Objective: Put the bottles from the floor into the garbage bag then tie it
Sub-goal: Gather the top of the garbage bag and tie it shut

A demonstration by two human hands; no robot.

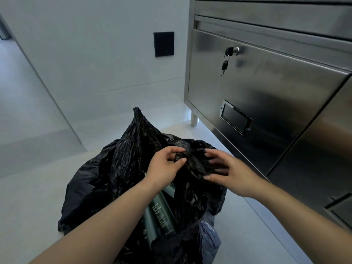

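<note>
While left hand (163,166) fingers pinch garbage bag (106,180), right hand (226,174) fingers spread, touching it

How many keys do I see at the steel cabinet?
2. One key sits in the lock of the steel cabinet. The second key hangs below it on a small ring. Others may be hidden.
</note>
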